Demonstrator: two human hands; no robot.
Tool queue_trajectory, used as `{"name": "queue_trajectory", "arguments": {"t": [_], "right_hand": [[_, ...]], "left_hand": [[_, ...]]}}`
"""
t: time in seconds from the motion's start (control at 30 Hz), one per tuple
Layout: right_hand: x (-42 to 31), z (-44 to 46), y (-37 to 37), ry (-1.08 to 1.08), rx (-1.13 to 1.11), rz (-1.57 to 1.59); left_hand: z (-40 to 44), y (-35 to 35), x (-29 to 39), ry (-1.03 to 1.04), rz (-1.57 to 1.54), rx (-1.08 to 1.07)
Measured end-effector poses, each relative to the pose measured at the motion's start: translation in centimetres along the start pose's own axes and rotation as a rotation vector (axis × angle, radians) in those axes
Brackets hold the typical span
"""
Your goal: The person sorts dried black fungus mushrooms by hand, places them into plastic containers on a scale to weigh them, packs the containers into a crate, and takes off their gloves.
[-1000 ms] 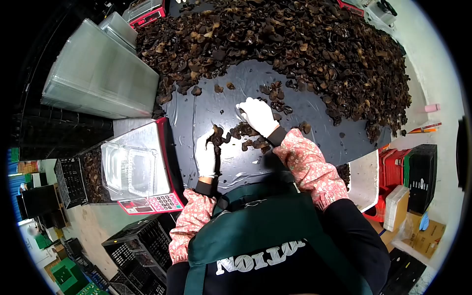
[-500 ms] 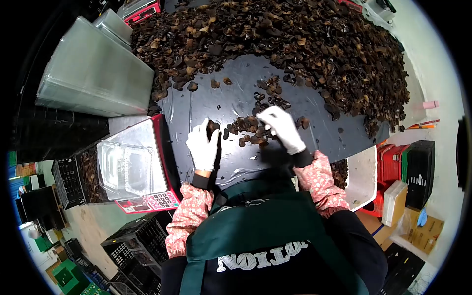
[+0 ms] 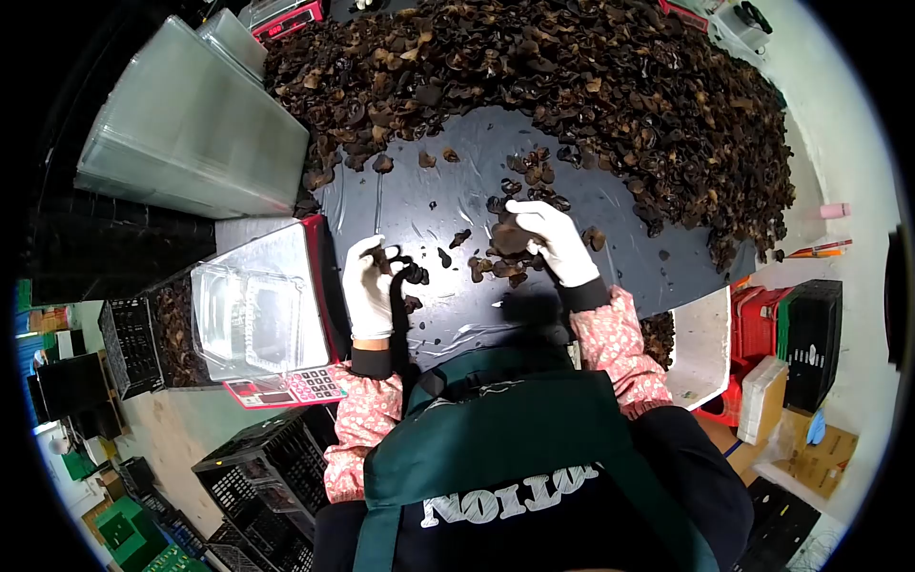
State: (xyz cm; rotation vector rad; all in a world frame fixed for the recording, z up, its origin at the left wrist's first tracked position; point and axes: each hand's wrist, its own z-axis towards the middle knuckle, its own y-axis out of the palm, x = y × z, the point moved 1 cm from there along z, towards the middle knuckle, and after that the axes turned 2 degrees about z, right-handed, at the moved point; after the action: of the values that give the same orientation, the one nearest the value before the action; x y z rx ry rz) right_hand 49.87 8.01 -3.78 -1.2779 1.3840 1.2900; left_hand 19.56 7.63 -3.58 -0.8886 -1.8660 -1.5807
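My left hand (image 3: 367, 296), in a white glove, is closed with its fingers curled round dark wood ear mushroom pieces (image 3: 385, 259) on the left of the black table surface (image 3: 448, 319). More dark pieces (image 3: 416, 274) lie right beside its fingertips. My right hand (image 3: 560, 246), gloved too, pinches a broad brown wood ear mushroom (image 3: 511, 238) between thumb and fingers. Below that hand are several small loose wood ears (image 3: 496, 269). A little cluster of others (image 3: 531, 167) lies just beyond it.
A large heap of wood ears (image 3: 572, 86) spans the table's far side. At left, a scale (image 3: 316, 383) carries a clear plastic clamshell box (image 3: 253, 319); tall stacked clear containers (image 3: 195, 124) stand behind it. A white bin (image 3: 702, 355) is at right, and black crates (image 3: 250, 467) lie lower left.
My left hand has moved left toward the scale, its fingers now curled round pieces. My right hand has picked up a broad wood ear, and the loose row between the hands has thinned.
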Motion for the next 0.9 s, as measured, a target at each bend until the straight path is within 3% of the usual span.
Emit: {"name": "queue_trajectory", "arguments": {"t": [0.1,0.13,0.17,0.3,0.33,0.43,0.5,0.53,0.57,0.63,0.7,0.77,0.8,0.9], "right_hand": [[2.0,-1.8,-3.1,-0.217,0.079,-0.082],[3.3,-2.7,-4.3,-0.007,0.181,0.369],[3.7,-3.2,-5.5,0.06,0.124,0.802],[2.6,-5.0,-6.5,0.065,0.11,1.02],[2.2,-5.4,-6.4,0.075,0.123,1.037],[1.6,-5.7,-5.7,0.062,0.013,1.158],[1.4,-5.7,-5.7,0.101,0.184,0.931],[1.4,-5.9,-5.7,0.149,0.327,0.827],[1.0,-6.0,-5.7,0.149,0.332,0.832],[0.5,-6.2,-5.8,0.149,0.295,0.405],[0.4,-6.1,-4.5,0.174,0.381,0.046],[2.1,-5.8,-3.5,0.151,0.455,-0.351],[4.7,-5.4,-3.4,-0.31,0.459,-0.694],[4.8,-5.3,0.1,-0.648,0.509,-0.989]], "left_hand": [[1.0,0.8,-1.0,-0.129,-0.018,0.059],[1.3,0.9,-1.5,-0.075,0.099,-0.174],[1.8,1.0,-2.3,-0.159,0.469,-0.075],[3.8,3.9,-7.0,0.434,1.511,-0.167],[3.9,4.5,-7.5,0.264,1.744,-0.224],[4.6,4.8,-9.0,0.369,1.918,-0.273],[4.3,5.3,-8.3,0.435,1.724,-0.235],[3.8,5.1,-7.7,0.408,1.559,-0.162],[4.0,4.2,-7.1,0.336,1.408,-0.101],[3.1,2.4,-5.1,0.091,1.004,-0.005],[1.0,1.1,-2.6,0.028,0.694,0.03],[-1.1,-1.0,-1.3,-0.015,0.671,0.082],[-2.4,-1.0,-0.7,-0.011,0.661,0.116],[-4.5,-2.8,-0.6,-0.032,0.689,0.258]]}}
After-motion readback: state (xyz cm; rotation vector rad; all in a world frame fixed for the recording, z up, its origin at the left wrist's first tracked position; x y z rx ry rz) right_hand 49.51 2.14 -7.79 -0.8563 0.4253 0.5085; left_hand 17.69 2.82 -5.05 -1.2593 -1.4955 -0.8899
